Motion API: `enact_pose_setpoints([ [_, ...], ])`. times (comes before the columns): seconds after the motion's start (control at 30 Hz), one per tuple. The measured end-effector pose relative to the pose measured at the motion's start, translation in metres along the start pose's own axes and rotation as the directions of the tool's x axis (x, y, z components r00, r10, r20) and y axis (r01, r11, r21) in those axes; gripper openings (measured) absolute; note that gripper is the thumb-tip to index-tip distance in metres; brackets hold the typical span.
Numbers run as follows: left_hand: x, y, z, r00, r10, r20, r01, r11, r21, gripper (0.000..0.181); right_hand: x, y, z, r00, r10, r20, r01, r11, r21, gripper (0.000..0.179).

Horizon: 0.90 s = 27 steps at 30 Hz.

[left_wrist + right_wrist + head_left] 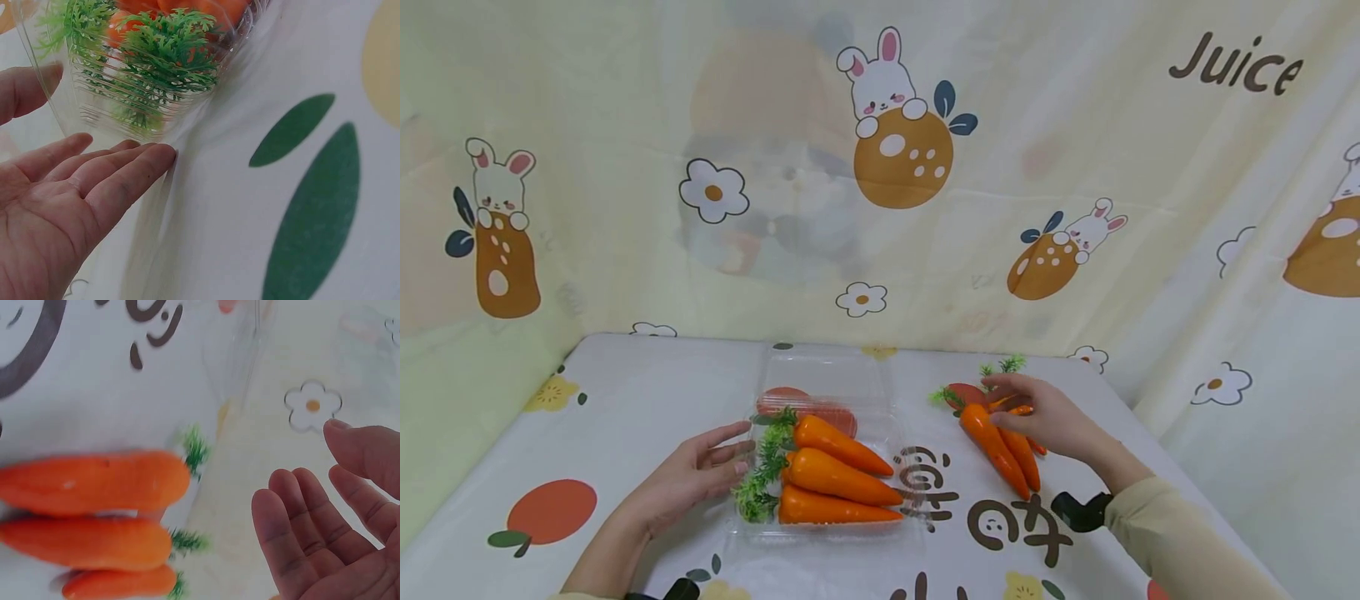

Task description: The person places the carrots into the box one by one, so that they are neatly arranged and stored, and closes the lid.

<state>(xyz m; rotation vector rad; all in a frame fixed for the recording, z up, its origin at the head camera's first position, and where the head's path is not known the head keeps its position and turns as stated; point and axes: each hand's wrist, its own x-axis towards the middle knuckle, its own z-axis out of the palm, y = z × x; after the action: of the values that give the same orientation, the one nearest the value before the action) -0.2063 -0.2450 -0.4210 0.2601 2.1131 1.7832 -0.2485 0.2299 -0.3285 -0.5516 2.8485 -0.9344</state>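
A clear plastic box (820, 536) with its lid (827, 371) folded back stands mid-table. Three orange carrots (844, 477) lie in it side by side, their leafy green tops (758, 492) toward the left. My left hand (688, 475) is at the box's left end, fingers extended; in the left wrist view the fingertips are against or very close to the plastic wall (119, 112). Over a group of three carrots (94, 481) lying on the table at the right, my right hand (1048, 417) hovers with fingers spread and holds nothing. In the head view it partly covers them.
A white tablecloth (640, 400) printed with fruit, flowers and lettering covers the table. Behind and at both sides hangs a pale curtain (625, 250) with rabbit prints. Dark wrist devices (1081, 511) sit at the sleeve ends.
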Motion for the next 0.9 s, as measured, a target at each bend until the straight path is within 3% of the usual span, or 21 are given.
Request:
enact_pose_setpoints([
  [0.57,-0.002,-0.001,0.0,1.0,0.013,0.023,-0.013,1.0,-0.01,0.073,-0.012,0.058,-0.019,0.983,0.135,-0.128,-0.132,0.991,0.034,0.051],
  [0.9,-0.002,0.001,0.001,1.0,-0.002,0.011,0.002,1.0,-0.015,0.072,-0.013,0.082,-0.021,0.966,0.209,-0.149,-0.2,0.977,0.071,0.059],
])
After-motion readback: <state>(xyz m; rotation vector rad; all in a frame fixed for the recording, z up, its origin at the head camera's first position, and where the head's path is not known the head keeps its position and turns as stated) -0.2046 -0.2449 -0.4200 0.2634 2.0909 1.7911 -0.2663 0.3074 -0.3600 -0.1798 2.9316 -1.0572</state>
